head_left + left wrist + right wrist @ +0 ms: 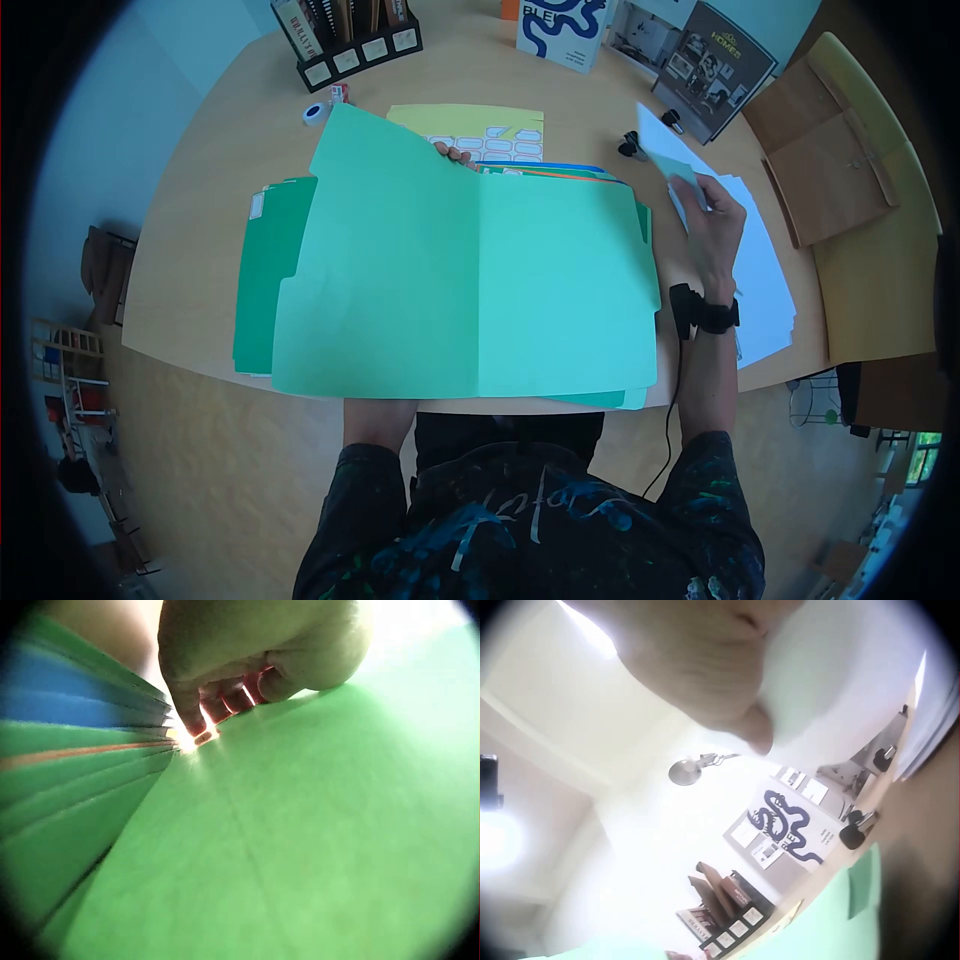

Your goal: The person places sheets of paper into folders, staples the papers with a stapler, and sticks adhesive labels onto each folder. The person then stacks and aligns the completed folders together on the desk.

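A light green folder (380, 270) lies spread open in front of the person, its left flap raised off the stack. My left hand (455, 155) is behind that flap, with only some fingers showing at its top edge. In the left wrist view the left hand (262, 652) has its fingers bent over the folder's edge, their tips hidden. Over the white paper stack (765, 270) on the right, my right hand (715, 220) pinches a white sheet of paper (660, 140) between thumb and fingers. Darker green folders (268, 280) lie beneath the light green one.
Behind the folders lies a yellow-green sheet (415, 118) with white labels. Binder clips (630, 145) stand near the raised paper. Farther back are a black desk organizer (345, 60) with books, a patterned book (562, 30) and a dark book (715, 75). A wooden holder (835, 160) borders the right.
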The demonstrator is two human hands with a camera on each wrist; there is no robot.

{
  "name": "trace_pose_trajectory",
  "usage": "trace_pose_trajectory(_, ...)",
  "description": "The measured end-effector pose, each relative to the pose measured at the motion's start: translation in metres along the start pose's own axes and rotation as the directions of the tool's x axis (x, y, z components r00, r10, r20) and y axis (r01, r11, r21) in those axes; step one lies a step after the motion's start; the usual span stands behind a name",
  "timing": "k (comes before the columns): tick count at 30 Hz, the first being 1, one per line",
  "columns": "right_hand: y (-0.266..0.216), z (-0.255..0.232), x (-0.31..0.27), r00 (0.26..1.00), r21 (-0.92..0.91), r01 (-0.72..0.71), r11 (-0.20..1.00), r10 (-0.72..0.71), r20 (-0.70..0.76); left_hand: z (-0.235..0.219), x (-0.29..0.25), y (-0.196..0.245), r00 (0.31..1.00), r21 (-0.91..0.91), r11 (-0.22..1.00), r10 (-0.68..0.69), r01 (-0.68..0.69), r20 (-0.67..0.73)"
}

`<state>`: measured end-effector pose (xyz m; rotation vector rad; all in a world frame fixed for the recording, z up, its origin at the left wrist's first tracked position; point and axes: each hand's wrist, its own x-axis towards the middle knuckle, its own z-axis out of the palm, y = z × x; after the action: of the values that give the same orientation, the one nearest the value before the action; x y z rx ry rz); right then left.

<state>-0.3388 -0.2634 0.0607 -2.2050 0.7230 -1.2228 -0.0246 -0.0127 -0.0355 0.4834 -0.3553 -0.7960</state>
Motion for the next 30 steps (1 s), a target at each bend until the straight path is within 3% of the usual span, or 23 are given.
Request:
trace_pose_trajectory(1,-0.005,0.002,-0.004,1.000,0.004,0.000,1.000,0.000,0.004,-0.001,-0.002,0.001,1.000,-0.002,1.000,0.003,-0.003,-0.002)
trace_pose_trajectory(2,-0.010,0.003,-0.008,0.966,0.169,-0.069,0.983,0.024,0.256,-0.003,0.000,0.002,1.000,-0.004,1.000,0.004,-0.004,-0.004)
trace_pose_trajectory(3,-0.015,0.004,-0.012,0.872,0.305,-0.173,0.937,0.002,0.490,-0.004,0.000,0.002,1.000,-0.007,1.000,0.004,-0.004,-0.004)
trace_pose_trajectory(4,-0.023,0.004,-0.015,0.871,0.306,-0.175,0.936,0.003,0.490,-0.004,0.000,0.001,1.000,-0.010,1.000,0.003,-0.003,-0.003)
trace_pose_trajectory(6,-0.038,0.002,-0.019,0.571,0.306,-0.210,0.929,-0.137,0.809,-0.004,0.001,0.000,1.000,-0.018,1.000,-0.001,0.001,0.000)
trace_pose_trajectory(7,-0.043,0.002,-0.021,0.571,0.305,-0.211,0.929,-0.136,0.810,-0.005,0.001,-0.002,1.000,-0.022,1.000,-0.003,0.003,0.002)
trace_pose_trajectory(9,-0.047,0.002,-0.023,0.223,0.235,-0.244,0.941,-0.181,0.958,-0.004,0.003,-0.004,1.000,-0.033,0.999,-0.004,0.004,0.009)
trace_pose_trajectory(10,-0.043,0.001,-0.024,0.108,0.187,-0.252,0.949,-0.164,0.980,-0.004,0.003,-0.005,1.000,-0.038,0.999,-0.005,0.005,0.011)
trace_pose_trajectory(14,-0.038,0.005,-0.023,0.135,0.282,-0.327,0.902,-0.251,0.959,-0.006,0.004,-0.007,1.000,-0.058,0.998,-0.006,0.007,0.019)
trace_pose_trajectory(16,-0.025,0.015,-0.018,0.359,0.427,-0.395,0.813,-0.291,0.887,-0.006,0.004,-0.009,1.000,-0.069,0.998,-0.007,0.008,0.024)
trace_pose_trajectory(17,-0.026,0.017,-0.021,0.359,0.426,-0.394,0.814,-0.291,0.887,-0.006,0.004,-0.010,1.000,-0.075,0.997,-0.007,0.009,0.027)
trace_pose_trajectory(18,-0.030,0.021,-0.025,0.465,0.270,-0.008,0.963,-0.236,0.853,-0.005,0.005,-0.010,1.000,-0.081,0.997,-0.007,0.009,0.030)
trace_pose_trajectory(19,-0.030,0.024,-0.027,0.570,0.018,0.354,0.935,-0.231,0.788,-0.005,0.006,-0.011,0.999,-0.087,0.996,-0.004,0.006,0.033)
trace_pose_trajectory(20,-0.019,0.030,-0.030,0.499,-0.049,0.295,0.954,-0.111,0.860,-0.005,0.006,-0.011,0.999,-0.092,0.996,-0.002,0.005,0.034)
trace_pose_trajectory(23,-0.009,0.034,-0.037,0.461,-0.066,0.339,0.938,-0.105,0.881,-0.006,0.007,-0.015,0.999,-0.105,0.994,-0.010,0.015,0.041)
trace_pose_trajectory(30,-0.017,0.031,-0.038,0.436,-0.092,0.351,0.932,-0.075,0.897,-0.008,0.009,-0.017,0.998,-0.140,0.990,-0.001,0.009,0.056)
